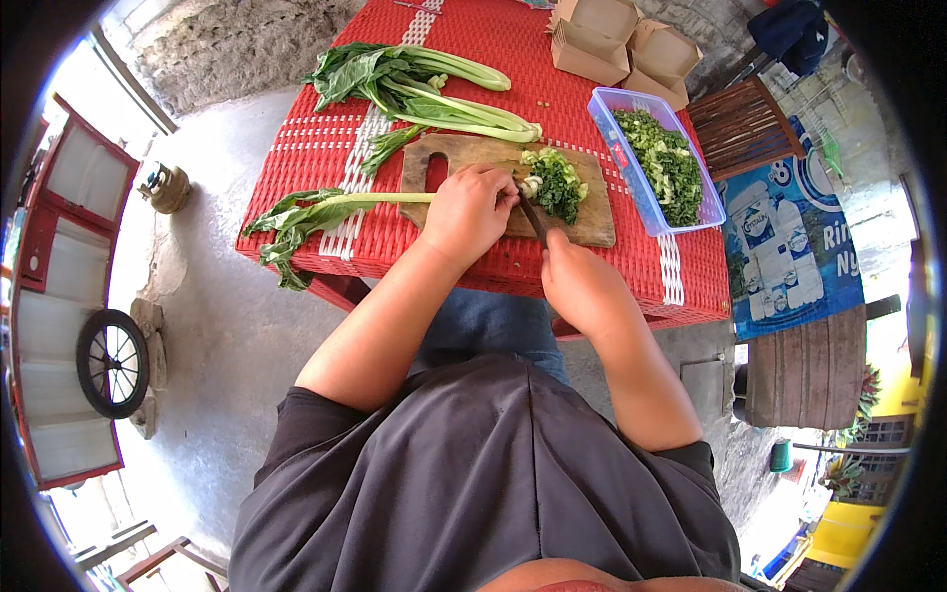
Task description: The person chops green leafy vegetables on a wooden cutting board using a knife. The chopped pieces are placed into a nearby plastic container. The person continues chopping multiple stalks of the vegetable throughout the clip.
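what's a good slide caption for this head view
Left hand steadies a leafy green stalk on a wooden cutting board while the right hand slices with a knife.

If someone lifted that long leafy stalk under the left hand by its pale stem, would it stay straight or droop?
The leafy stalk would probably droop at its dark leaves, which already hang limp over the table edge. The pale stem looks firmer, lying straight. Likely light.

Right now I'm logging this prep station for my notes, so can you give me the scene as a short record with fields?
left hand: pins a leafy green stalk on the wooden cutting board
right hand: holds a knife, blade at the stalk's cut end
chopped greens: heaped on the board
plastic container: right of board, holds more chopped greens
whole greens: behind board
surface: red woven table
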Motion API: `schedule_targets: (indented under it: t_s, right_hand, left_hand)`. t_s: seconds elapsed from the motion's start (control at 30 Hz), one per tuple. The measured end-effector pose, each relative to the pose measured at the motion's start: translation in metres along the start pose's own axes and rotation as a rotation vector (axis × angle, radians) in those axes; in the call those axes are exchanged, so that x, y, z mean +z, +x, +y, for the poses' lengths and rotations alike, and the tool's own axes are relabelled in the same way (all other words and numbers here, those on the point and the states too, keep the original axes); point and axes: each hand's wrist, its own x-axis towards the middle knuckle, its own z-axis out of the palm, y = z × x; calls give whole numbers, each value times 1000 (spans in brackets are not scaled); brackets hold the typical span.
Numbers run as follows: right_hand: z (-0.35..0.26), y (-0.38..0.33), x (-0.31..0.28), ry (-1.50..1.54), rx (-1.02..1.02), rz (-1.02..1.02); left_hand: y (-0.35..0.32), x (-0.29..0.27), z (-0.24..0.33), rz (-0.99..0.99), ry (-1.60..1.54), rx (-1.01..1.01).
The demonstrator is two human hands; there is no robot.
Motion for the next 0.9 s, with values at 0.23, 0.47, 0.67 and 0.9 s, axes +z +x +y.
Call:
schedule_targets:
  t_s: [0.23,0.47,0.67,0.9]
  right_hand:
    - [8,3,1,-32,-14,-35]
    - [14,-36,-5,-14,29,-92]
    - [11,-32,-4,-3,7,24]
    - [7,-30,-4,7,-8,5]
  left_hand:
    - [-1,0,-2,17,6,15]
    - [-1,-1,2,43,18,38]
    - [-2,-1,2,43,5,-12]
    - [-1,-1,0,49,8,24]
